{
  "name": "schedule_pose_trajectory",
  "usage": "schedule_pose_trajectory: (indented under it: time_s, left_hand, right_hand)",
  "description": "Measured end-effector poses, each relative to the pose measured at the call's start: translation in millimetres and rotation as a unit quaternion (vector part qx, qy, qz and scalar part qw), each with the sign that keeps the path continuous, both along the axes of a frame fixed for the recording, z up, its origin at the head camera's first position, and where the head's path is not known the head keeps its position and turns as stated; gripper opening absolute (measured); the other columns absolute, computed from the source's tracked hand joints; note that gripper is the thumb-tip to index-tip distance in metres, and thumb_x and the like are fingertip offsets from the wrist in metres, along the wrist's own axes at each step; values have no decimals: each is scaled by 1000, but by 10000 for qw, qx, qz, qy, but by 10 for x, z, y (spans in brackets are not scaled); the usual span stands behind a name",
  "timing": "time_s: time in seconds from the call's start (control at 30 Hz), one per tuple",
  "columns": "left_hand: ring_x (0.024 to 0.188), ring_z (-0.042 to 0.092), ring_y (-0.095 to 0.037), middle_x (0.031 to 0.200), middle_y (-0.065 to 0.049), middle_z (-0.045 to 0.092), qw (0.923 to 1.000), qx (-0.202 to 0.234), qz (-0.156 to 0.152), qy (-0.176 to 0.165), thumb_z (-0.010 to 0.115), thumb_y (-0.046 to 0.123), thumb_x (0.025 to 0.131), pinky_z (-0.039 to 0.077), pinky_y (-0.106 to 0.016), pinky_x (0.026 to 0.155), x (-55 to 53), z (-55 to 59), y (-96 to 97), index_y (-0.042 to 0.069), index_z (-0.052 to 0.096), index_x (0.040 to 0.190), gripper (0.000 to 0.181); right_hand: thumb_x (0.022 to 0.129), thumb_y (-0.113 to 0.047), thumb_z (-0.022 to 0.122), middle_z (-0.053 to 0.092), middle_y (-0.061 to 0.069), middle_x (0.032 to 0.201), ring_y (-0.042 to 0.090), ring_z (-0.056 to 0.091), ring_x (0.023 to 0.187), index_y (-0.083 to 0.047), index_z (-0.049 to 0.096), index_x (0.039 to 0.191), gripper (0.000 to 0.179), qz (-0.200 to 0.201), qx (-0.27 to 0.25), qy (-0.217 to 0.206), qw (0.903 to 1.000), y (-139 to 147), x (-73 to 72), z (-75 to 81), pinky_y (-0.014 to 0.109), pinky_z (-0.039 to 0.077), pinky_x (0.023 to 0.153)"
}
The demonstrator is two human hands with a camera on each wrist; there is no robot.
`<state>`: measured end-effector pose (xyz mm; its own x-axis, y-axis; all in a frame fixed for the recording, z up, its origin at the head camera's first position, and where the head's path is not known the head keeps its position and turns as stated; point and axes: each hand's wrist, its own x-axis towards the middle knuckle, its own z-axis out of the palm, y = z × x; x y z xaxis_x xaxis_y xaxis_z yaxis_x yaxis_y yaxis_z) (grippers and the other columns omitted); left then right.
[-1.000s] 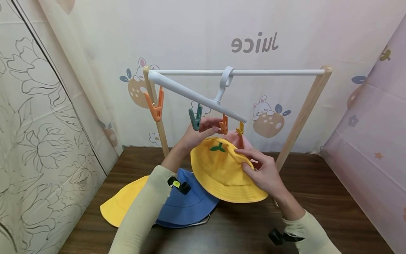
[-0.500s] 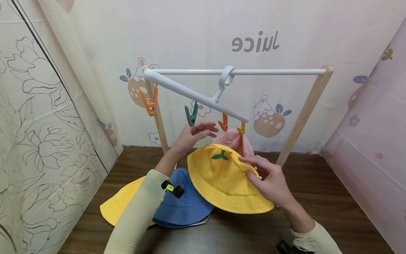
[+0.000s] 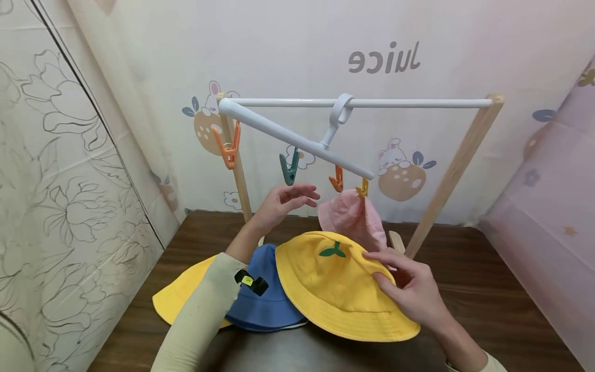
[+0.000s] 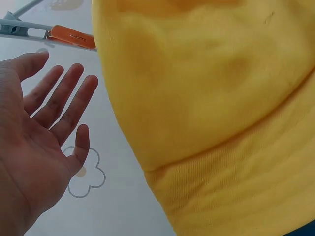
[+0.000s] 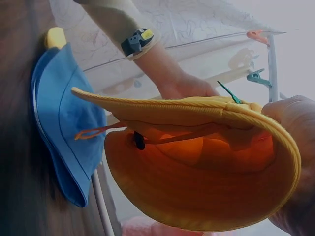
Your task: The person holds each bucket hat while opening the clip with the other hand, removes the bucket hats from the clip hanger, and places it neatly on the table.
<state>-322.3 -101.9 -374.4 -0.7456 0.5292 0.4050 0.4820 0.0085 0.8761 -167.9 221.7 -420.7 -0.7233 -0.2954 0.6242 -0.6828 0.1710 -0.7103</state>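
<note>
A yellow bucket hat [image 3: 339,289] with a green sprout on its crown is pinched at its right side by my right hand [image 3: 413,289]. In the right wrist view its hollow inside shows, with an orange cord and a dark toggle. My left hand [image 3: 285,204] is held up with fingers spread, holding nothing, beneath the green clip [image 3: 289,168] and left of the orange clip [image 3: 337,179]. Behind the yellow hat, a pink hat [image 3: 353,217] hangs from the yellow clip [image 3: 362,187] at the low end of the white hanger [image 3: 297,138], which tilts down to the right.
A blue hat [image 3: 267,305] and another yellow hat [image 3: 186,289] lie on the dark wooden table [image 3: 492,310] at left. The hanger hooks over the white rod [image 3: 409,103] of a wooden-legged stand. Another orange clip [image 3: 229,147] hangs at the hanger's high end.
My right hand has lowered the yellow hat toward me, away from the clips, revealing more of the pink hat. My left hand has drawn back from the orange clip it was touching.
</note>
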Motion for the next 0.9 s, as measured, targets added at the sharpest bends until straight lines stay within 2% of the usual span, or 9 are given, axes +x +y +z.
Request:
schedule_pose_trajectory:
  time_s: [0.1, 0.3, 0.5, 0.7, 0.8, 0.9]
  left_hand:
    - [129, 76, -45, 144, -35, 70, 10000, -12, 22, 15, 56, 4, 113, 55, -61, 124, 20, -8, -15, -9, 61, 151, 40]
    - [130, 76, -45, 145, -34, 71, 9999, -125, 119, 16, 56, 5, 114, 59, -41, 120, 54, -29, -61, -8, 61, 152, 41]
    - [129, 77, -42, 145, -33, 71, 9998, -71, 188, -81, 58, 8, 114, 59, -38, 121, 69, -40, -89, -7, 61, 152, 42]
    - [126, 79, -32, 146, -34, 70, 9998, -11, 191, -70, 58, 9, 114, 59, -37, 120, 75, -56, -112, -9, 60, 153, 43]
    - [127, 78, -35, 146, -35, 70, 9999, -10, 162, -33, 58, 10, 114, 59, -44, 122, 77, -63, -115, -9, 59, 153, 44]
    - [129, 77, -40, 146, -35, 70, 9999, 4, 132, -48, 59, 13, 114, 59, -41, 121, 77, -73, -114, -10, 59, 153, 44]
  right_hand:
    - [89, 31, 70, 80, -13, 131, 0, 73, 115, 7, 77, 131, 48, 116, -36, -16, 9999, 29, 55, -3, 14, 63, 93]
    - [85, 36, 68, 81, -5, 130, 4, 73, 112, 11, 75, 131, 53, 486, -364, 208, 9979, 56, 121, -10, 15, 63, 93]
    - [83, 38, 66, 81, 4, 132, 9, 74, 115, 14, 73, 132, 55, 805, -590, 434, 9941, 70, 117, -13, 15, 63, 94]
    - [86, 36, 66, 81, -5, 132, 5, 73, 115, 11, 74, 131, 53, 659, -403, 94, 9970, 77, 134, -37, 15, 63, 94]
    - [87, 35, 67, 80, -10, 132, 3, 73, 117, 11, 75, 130, 50, 560, -266, -102, 9980, 83, 150, -50, 16, 62, 97]
    - [89, 33, 67, 80, -10, 133, 3, 74, 119, 10, 75, 131, 48, 535, -189, -176, 9982, 97, 151, -66, 16, 63, 97]
